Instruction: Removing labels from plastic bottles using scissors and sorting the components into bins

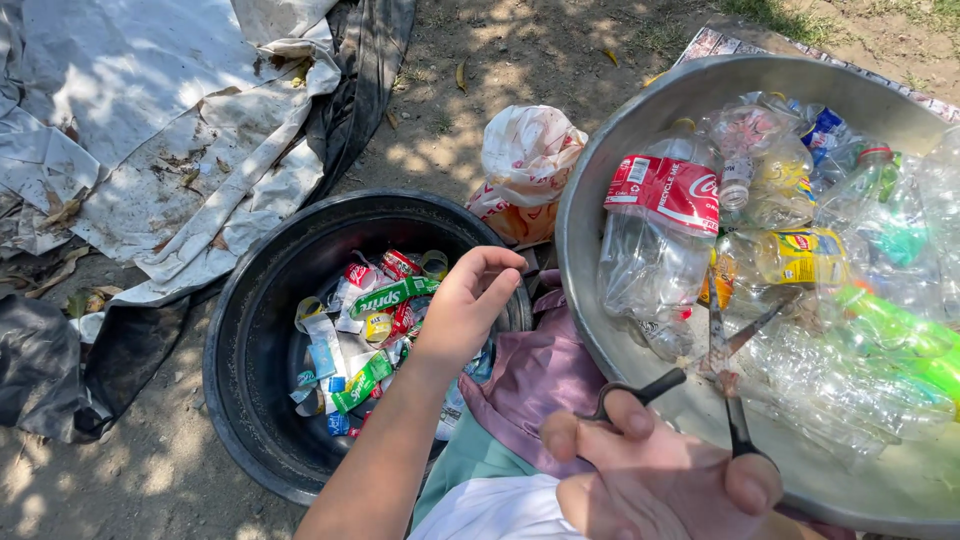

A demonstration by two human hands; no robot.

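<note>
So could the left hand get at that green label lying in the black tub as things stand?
Probably yes. The left hand hovers empty over the black tub, right beside the green label. The tub is open-topped and nothing covers the label.

The opening of the black tub (240, 330) is being partly covered by the left hand (465, 305), while its floor is being taken up by cut labels (360, 330); bare wall is being left free on its left side. The metal basin (620, 130) is being crowded by plastic bottles (800, 260), with open scissors (720, 370) being held over its near rim by the right hand (660, 480). The gap between the two vessels is being blocked by a crumpled bag (525, 165).
</note>
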